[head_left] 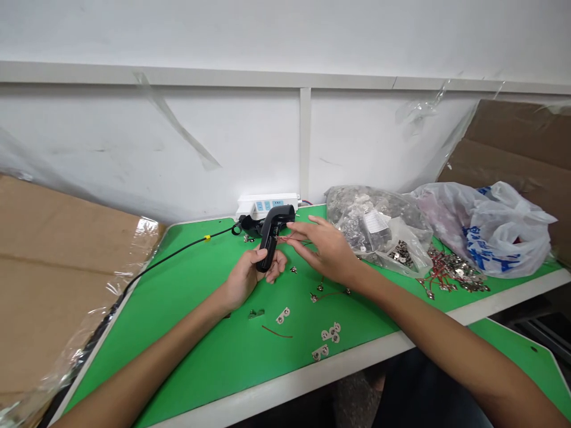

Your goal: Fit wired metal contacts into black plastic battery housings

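My left hand [250, 274] is wrapped round the grip of a black pistol-shaped tool [273, 235], held upright over the green table [187, 333]. A black cord [178, 254] runs from the tool off to the left. My right hand [322, 248] is beside the tool's nose, its fingertips pinching a thin red wire [289, 238] against it. Small metal clips [331, 333] and a loose red wire [276, 331] lie on the mat in front of both hands.
A white power strip [259, 205] sits at the back edge. A clear bag of metal parts [375, 229] and a white plastic bag [491, 229] stand at the right, with a heap of wired clips [450, 273] between them. Cardboard [57, 273] leans at the left.
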The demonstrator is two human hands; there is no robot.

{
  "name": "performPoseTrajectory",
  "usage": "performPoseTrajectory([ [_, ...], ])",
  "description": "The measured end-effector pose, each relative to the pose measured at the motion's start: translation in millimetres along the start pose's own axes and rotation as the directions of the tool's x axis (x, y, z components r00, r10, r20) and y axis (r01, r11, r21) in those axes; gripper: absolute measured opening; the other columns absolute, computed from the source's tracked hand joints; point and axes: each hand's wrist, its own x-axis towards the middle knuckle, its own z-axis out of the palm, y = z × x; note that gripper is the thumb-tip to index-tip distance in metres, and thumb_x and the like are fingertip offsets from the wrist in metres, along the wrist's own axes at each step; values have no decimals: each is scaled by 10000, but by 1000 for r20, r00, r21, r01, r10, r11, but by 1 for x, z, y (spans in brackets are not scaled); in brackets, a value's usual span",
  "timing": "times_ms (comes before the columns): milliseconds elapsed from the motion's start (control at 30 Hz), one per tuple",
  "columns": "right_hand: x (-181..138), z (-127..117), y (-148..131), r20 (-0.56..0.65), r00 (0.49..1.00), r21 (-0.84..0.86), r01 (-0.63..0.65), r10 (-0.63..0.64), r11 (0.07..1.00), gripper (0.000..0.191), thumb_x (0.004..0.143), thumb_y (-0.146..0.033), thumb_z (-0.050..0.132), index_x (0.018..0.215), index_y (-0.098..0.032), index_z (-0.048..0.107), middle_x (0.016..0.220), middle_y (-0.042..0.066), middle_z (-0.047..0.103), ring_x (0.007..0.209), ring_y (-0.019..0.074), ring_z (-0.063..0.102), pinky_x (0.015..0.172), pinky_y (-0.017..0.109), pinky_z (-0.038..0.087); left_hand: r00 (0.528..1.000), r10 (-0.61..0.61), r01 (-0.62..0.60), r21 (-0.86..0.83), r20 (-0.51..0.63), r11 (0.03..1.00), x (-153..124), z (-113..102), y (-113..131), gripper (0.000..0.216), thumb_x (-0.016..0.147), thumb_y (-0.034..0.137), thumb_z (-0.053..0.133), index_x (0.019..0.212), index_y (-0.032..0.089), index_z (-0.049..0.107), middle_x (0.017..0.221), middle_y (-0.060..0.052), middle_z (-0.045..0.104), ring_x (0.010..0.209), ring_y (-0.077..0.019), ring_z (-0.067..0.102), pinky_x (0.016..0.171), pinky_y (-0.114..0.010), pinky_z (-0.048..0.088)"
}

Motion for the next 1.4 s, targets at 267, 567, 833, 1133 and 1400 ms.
performPoseTrajectory([
  [267, 0, -1, -1, -41, 999, -23, 23, -24, 999, 367, 1120, -308, 443, 1478, -289, 522, 1318, 41, 758, 1226, 231, 716, 1278, 552, 374, 1000, 14, -14, -5, -1, 1000, 0, 2, 0, 554, 914, 640, 487, 805, 136, 689, 772, -85, 650, 568, -162, 480, 612, -341, 384],
  [567, -2, 9, 4, -277, 946, -23, 167, -167, 986, 296, 1099, -286, 537, 1388, -235, 573, 1279, 55, 781, 1037, 190, 776, 1235, 509, 448, 999, 45, -45, -7, 26, 999, 0, 1, -2, 560, 925, 639, 488, 815, 123, 677, 758, -68, 634, 569, -154, 474, 607, -332, 385],
  [833, -3, 5, 2, -271, 941, -44, 196, -201, 980, 298, 1091, -246, 539, 1386, -233, 574, 1282, 67, 782, 1140, 216, 761, 1229, 535, 451, 998, 63, -63, 4, 30, 998, 1, 2, -3, 548, 943, 631, 463, 833, 132, 660, 733, -59, 623, 568, -151, 461, 603, -332, 384],
  [1133, -4, 3, 0, -265, 945, -45, 185, -190, 982, 300, 1096, -246, 527, 1391, -236, 580, 1234, 54, 797, 1122, 215, 765, 1234, 525, 441, 998, 55, -56, 19, 41, 998, 0, 2, -5, 528, 942, 644, 485, 826, 151, 637, 792, -71, 661, 581, -145, 488, 614, -325, 396],
  [1400, -4, 5, -1, -228, 961, -45, 153, -159, 987, 295, 1086, -258, 552, 1377, -248, 598, 1247, 41, 794, 1111, 202, 761, 1259, 524, 403, 998, 59, -59, 2, 29, 998, 0, 1, -8, 496, 931, 654, 521, 892, 166, 604, 773, -50, 653, 578, -142, 482, 607, -312, 401],
])
